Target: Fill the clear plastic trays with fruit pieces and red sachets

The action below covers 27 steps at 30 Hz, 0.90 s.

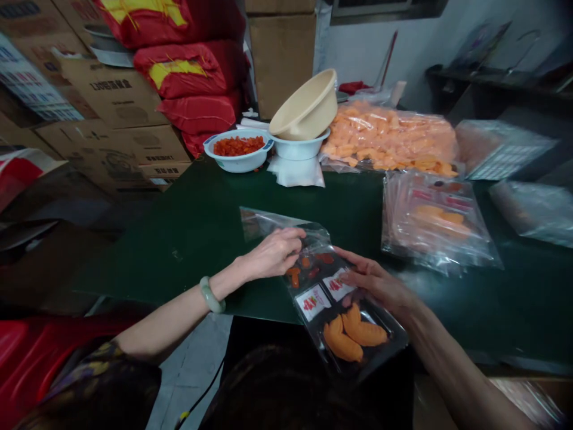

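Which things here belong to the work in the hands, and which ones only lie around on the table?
In hand: left hand gripping the clear bag; right hand flat on the tray; orange pieces; two small packets.
Lying about: bowl of red bits; beige basin; large orange heap; stack of filled bags; red sacks; boxes.

Open tabletop (179, 239) lies left of my left hand (273, 254) and the clear bag (264, 221) it pinches. I could pass there, up to the bowl of red pieces (239, 149) and stacked basins (304, 119). Rightward, a stack of sealed packs (436, 224) blocks the way, with a bag of orange pieces (389, 137) behind it.
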{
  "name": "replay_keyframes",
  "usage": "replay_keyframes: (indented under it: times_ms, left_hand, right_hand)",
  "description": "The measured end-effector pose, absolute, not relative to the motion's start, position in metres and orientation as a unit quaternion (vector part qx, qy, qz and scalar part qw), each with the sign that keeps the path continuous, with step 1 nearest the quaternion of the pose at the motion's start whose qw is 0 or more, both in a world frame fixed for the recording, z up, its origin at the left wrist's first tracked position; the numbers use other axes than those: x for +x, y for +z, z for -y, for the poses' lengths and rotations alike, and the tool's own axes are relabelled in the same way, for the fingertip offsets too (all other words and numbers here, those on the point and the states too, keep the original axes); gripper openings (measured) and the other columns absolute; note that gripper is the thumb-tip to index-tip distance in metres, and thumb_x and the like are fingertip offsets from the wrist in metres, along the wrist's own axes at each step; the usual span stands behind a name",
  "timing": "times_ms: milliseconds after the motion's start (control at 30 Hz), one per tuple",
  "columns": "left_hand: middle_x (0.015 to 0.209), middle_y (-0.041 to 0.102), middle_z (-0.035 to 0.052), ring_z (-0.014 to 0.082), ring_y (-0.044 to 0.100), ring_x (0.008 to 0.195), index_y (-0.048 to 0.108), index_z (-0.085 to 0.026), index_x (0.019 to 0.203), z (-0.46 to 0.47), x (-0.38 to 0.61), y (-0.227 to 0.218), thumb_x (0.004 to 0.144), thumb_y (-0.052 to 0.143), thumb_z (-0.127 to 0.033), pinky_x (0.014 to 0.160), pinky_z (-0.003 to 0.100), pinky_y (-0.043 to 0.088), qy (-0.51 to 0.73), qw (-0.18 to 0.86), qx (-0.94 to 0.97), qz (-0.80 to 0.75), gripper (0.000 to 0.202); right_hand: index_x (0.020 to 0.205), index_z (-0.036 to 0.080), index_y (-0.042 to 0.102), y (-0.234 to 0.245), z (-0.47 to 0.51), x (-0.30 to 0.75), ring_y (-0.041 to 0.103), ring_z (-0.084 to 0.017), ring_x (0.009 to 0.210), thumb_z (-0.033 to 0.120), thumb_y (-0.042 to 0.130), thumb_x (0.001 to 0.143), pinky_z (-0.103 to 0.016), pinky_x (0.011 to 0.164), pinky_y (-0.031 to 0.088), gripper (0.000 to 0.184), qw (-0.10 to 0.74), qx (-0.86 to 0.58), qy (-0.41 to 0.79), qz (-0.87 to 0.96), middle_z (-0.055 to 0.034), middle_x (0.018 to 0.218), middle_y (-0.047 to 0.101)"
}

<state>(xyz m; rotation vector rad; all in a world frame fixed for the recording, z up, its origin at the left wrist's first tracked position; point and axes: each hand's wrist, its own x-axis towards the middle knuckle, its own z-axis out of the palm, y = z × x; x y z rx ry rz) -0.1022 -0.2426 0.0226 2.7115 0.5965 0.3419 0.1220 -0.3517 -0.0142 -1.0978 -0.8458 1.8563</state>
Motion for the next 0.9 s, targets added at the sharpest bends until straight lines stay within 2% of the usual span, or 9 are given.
replay_keyframes:
  times_ms: [33,100,200,300,500,633,733,800,900]
  left_hand:
    - [0.118,0.054,0.0117,0.0221,0.051,0.105,0.053,-0.015,0.076,0.243,-0.105,0.02,0.081,0.042,-0.014,0.084,0.036,0.039,0.132,0.134,0.954,-0.232,0.013]
    - [0.103,0.059,0.0109,0.0216,0.054,0.095,0.055,-0.015,0.078,0.242,-0.11,0.015,0.08,0.043,-0.015,0.078,0.034,0.04,0.136,0.098,0.935,-0.312,0.012]
    - [0.07,0.058,0.0049,0.017,0.054,0.068,0.055,-0.016,0.07,0.238,-0.113,0.005,0.08,0.047,-0.026,0.06,0.028,0.038,0.111,0.15,0.871,-0.455,0.016]
    - [0.057,0.055,0.001,0.0123,0.05,0.054,0.054,-0.017,0.062,0.235,-0.114,-0.005,0.082,0.045,-0.034,0.05,0.024,0.034,0.091,0.226,0.842,-0.481,0.028]
    - [0.065,0.057,0.0002,0.0093,0.052,0.057,0.048,-0.017,0.071,0.251,-0.114,-0.002,0.087,0.033,-0.023,0.054,0.02,0.038,0.1,0.296,0.844,-0.436,0.023]
    - [0.064,0.052,0.0014,0.0125,0.049,0.056,0.043,-0.018,0.069,0.279,-0.115,0.009,0.086,0.034,-0.019,0.055,0.024,0.036,0.102,0.179,0.865,-0.458,0.019]
    - [0.067,0.053,0.0031,0.0146,0.051,0.06,0.045,-0.018,0.07,0.299,-0.116,0.008,0.085,0.032,-0.015,0.058,0.027,0.039,0.084,0.114,0.887,-0.439,0.02]
    - [0.076,0.056,0.0065,0.0171,0.054,0.071,0.048,-0.017,0.071,0.305,-0.119,0.004,0.086,0.031,-0.014,0.061,0.028,0.042,0.089,0.096,0.894,-0.428,0.023]
    - [0.11,0.053,0.0152,0.0244,0.05,0.102,0.051,-0.014,0.071,0.297,-0.128,-0.003,0.086,0.031,-0.014,0.075,0.033,0.046,0.123,0.058,0.904,-0.405,0.026]
  right_hand:
    - [0.139,0.02,0.028,-0.013,0.353,0.122,0.064,-0.013,0.051,0.02,0.068,0.072,-0.018,0.043,0.051,0.078,0.405,-0.44,0.731,0.328,-0.0061,0.083,0.069]
    - [0.139,0.02,0.027,-0.014,0.356,0.123,0.063,-0.013,0.05,0.021,0.069,0.071,-0.019,0.042,0.051,0.08,0.412,-0.447,0.728,0.315,-0.0059,0.082,0.069]
    - [0.141,0.021,0.024,-0.019,0.361,0.124,0.063,-0.013,0.049,0.022,0.07,0.07,-0.021,0.043,0.052,0.084,0.43,-0.444,0.725,0.305,-0.0051,0.08,0.069]
    - [0.141,0.024,0.025,-0.024,0.366,0.123,0.063,-0.013,0.048,0.023,0.071,0.069,-0.02,0.044,0.052,0.085,0.458,-0.448,0.711,0.29,-0.003,0.078,0.069]
    - [0.139,0.024,0.029,-0.02,0.372,0.116,0.062,-0.013,0.047,0.024,0.075,0.064,-0.02,0.042,0.05,0.089,0.497,-0.477,0.685,0.237,-0.0008,0.076,0.069]
    - [0.136,0.025,0.034,-0.02,0.378,0.11,0.062,-0.014,0.049,0.023,0.076,0.062,-0.022,0.043,0.049,0.085,0.512,-0.492,0.674,0.205,0.0007,0.071,0.067]
    - [0.133,0.025,0.037,-0.02,0.376,0.099,0.062,-0.015,0.052,0.024,0.076,0.06,-0.024,0.045,0.048,0.083,0.528,-0.512,0.653,0.178,0.0013,0.073,0.066]
    - [0.13,0.023,0.039,-0.021,0.37,0.089,0.061,-0.015,0.051,0.026,0.076,0.059,-0.025,0.044,0.047,0.08,0.533,-0.542,0.625,0.177,0.001,0.073,0.064]
    - [0.124,0.022,0.043,-0.025,0.357,0.075,0.058,-0.017,0.051,0.035,0.069,0.066,-0.028,0.045,0.046,0.065,0.492,-0.636,0.524,0.282,0.0007,0.067,0.058]
